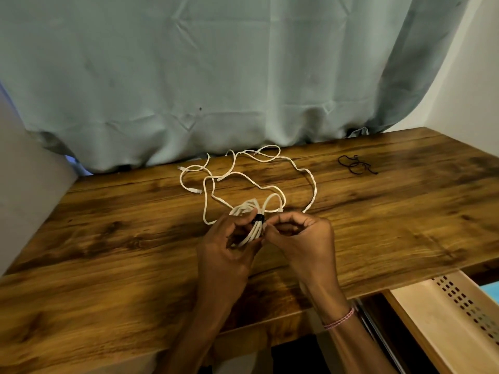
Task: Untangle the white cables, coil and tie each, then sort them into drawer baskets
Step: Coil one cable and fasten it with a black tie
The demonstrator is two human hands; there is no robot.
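A coiled white cable (pixel 249 225) sits between both hands just above the wooden table (pixel 108 238). A black tie (pixel 258 218) wraps its middle. My left hand (pixel 226 247) grips the coil from the left. My right hand (pixel 299 238) pinches the coil at the black tie from the right. Behind the hands, loose white cables (pixel 259 174) lie tangled in wide loops on the table, with several plug ends showing.
Black ties (pixel 355 164) lie at the back right of the table. An open drawer holding a cream perforated basket (pixel 456 311) sticks out under the table's right front edge. A pale green curtain (pixel 216 76) hangs behind the table.
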